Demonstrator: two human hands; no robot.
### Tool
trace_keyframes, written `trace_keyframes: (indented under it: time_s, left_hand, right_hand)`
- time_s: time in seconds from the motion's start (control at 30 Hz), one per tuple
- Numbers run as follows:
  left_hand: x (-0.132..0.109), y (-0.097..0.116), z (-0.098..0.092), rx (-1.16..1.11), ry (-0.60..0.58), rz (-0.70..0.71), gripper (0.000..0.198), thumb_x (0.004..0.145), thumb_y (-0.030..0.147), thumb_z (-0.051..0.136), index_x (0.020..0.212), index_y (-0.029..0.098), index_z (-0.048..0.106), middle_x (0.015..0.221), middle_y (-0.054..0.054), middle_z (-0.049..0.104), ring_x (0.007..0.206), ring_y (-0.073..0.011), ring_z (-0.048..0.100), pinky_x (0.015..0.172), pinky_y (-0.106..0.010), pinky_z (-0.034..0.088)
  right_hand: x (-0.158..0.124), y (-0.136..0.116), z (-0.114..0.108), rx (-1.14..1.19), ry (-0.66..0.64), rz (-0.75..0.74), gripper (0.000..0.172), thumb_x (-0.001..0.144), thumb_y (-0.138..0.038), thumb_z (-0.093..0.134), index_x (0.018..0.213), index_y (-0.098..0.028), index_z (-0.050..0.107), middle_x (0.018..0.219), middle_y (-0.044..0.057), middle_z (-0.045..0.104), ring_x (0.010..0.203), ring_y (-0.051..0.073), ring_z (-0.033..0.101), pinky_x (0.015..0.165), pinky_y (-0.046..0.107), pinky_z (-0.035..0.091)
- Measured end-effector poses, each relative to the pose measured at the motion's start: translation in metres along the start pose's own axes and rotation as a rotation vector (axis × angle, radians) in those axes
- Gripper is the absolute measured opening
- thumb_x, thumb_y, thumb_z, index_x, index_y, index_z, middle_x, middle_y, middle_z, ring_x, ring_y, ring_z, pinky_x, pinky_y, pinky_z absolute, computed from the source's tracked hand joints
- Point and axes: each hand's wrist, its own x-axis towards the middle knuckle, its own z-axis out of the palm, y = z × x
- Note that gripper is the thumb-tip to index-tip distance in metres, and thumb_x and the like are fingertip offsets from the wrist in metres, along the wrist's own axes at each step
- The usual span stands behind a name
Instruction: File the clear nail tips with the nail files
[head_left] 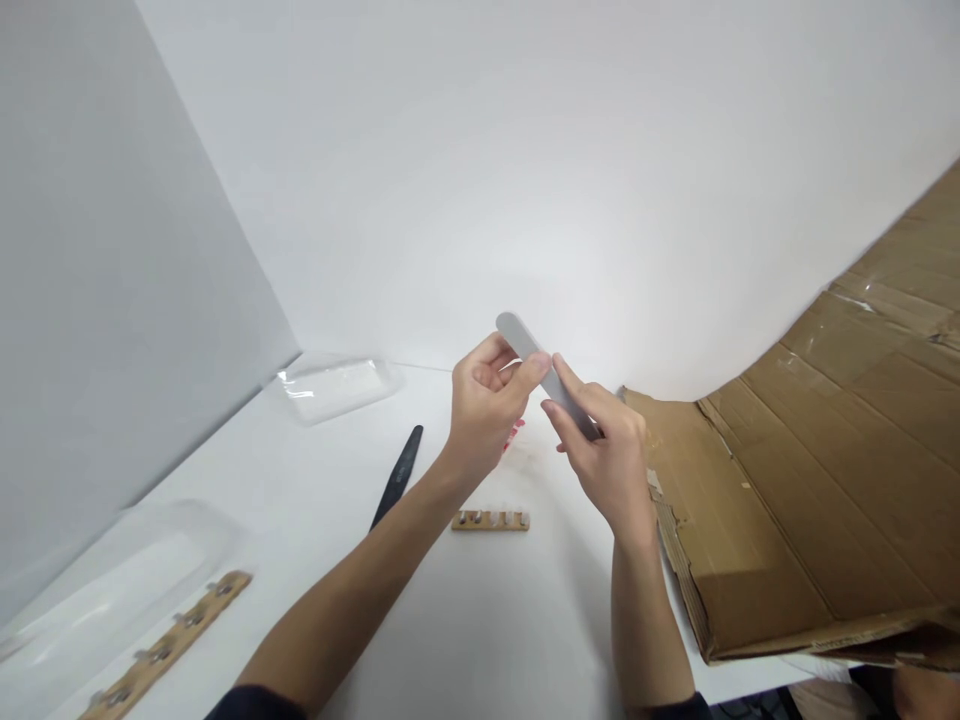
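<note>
My right hand is closed round a long grey nail file, which points up and to the left. My left hand is curled against the file's upper half, thumb on it, pinching something small that I cannot make out. Both hands hover above the white table. Just under them something small and red shows. A short wooden strip carrying several small pale pieces lies on the table below the hands.
A black nail file lies left of my left forearm. A clear plastic tray sits at the back left; another at the near left, beside a longer wooden strip. Flattened brown cardboard fills the right side.
</note>
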Motion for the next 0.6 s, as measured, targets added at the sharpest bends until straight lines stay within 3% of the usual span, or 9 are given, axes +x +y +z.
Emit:
trace_keyframes:
  time_s: [0.23, 0.47, 0.6]
  left_hand:
    - [0.0012, -0.0011, 0.0049, 0.013, 0.041, -0.018, 0.039, 0.08, 0.044, 0.088, 0.074, 0.018, 0.059, 0.065, 0.005, 0.052, 0.045, -0.0028, 0.032, 0.034, -0.019, 0.022]
    - [0.0013, 0.0007, 0.0031, -0.059, -0.012, -0.129, 0.042, 0.076, 0.049, 0.091, 0.087, 0.017, 0.066, 0.058, 0.009, 0.043, 0.042, -0.0016, 0.024, 0.037, -0.02, 0.019]
    - [0.0049, -0.0007, -0.0013, -0.11, -0.04, -0.149, 0.037, 0.085, 0.051, 0.083, 0.085, 0.016, 0.069, 0.064, 0.004, 0.053, 0.043, -0.0024, 0.026, 0.037, -0.021, 0.022]
  right_hand:
    - [-0.0012, -0.0007, -0.0015, 0.007, -0.019, 0.02, 0.047, 0.105, -0.033, 0.062, 0.151, -0.035, 0.063, 0.077, -0.002, 0.057, 0.066, 0.012, 0.053, 0.061, 0.025, 0.062]
    - [0.0017, 0.0048, 0.0003, 0.129, 0.006, 0.108, 0.049, 0.102, -0.036, 0.064, 0.151, -0.031, 0.064, 0.088, 0.001, 0.066, 0.069, 0.012, 0.055, 0.057, 0.024, 0.064]
    - [0.0037, 0.0047, 0.0001, 0.216, 0.035, 0.18, 0.052, 0.099, -0.04, 0.066, 0.15, -0.031, 0.065, 0.091, 0.001, 0.068, 0.071, 0.012, 0.056, 0.053, 0.023, 0.065]
